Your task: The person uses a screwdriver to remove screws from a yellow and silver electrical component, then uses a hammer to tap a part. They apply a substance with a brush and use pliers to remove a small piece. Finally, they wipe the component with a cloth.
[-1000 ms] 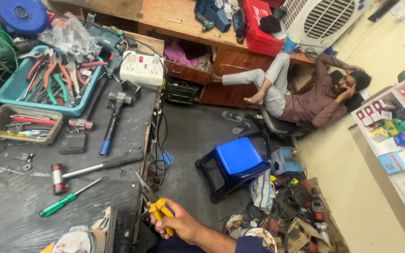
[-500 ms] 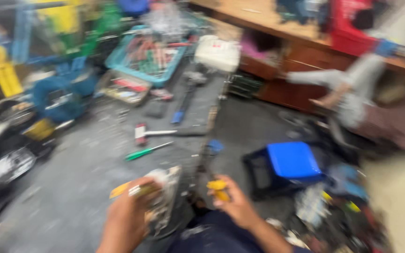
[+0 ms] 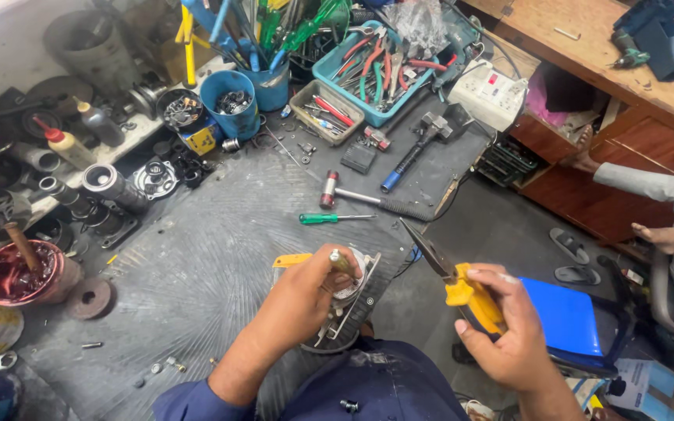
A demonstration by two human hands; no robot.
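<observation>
My left hand (image 3: 306,292) is closed on a yellow-handled tool (image 3: 294,260) and presses its tip onto a round metal motor part (image 3: 345,312) at the near edge of the dark workbench (image 3: 220,234). Off the bench to the right, my right hand (image 3: 505,331) grips yellow-handled long-nose pliers (image 3: 450,273); their dark jaws point up and left, toward the bench. A green screwdriver (image 3: 329,219) lies just beyond the motor part.
A red-headed mallet (image 3: 360,196), a blue-handled hammer (image 3: 415,148), a teal tray of pliers (image 3: 376,66), blue cups (image 3: 232,101) and oil bottles (image 3: 68,144) crowd the bench's far side. A blue stool (image 3: 567,316) stands at right. Another person's bare feet (image 3: 661,234) rest nearby.
The view swung left from the floor and seated person to the workbench. My left hand came in onto the motor part; my right hand still holds the pliers, now higher.
</observation>
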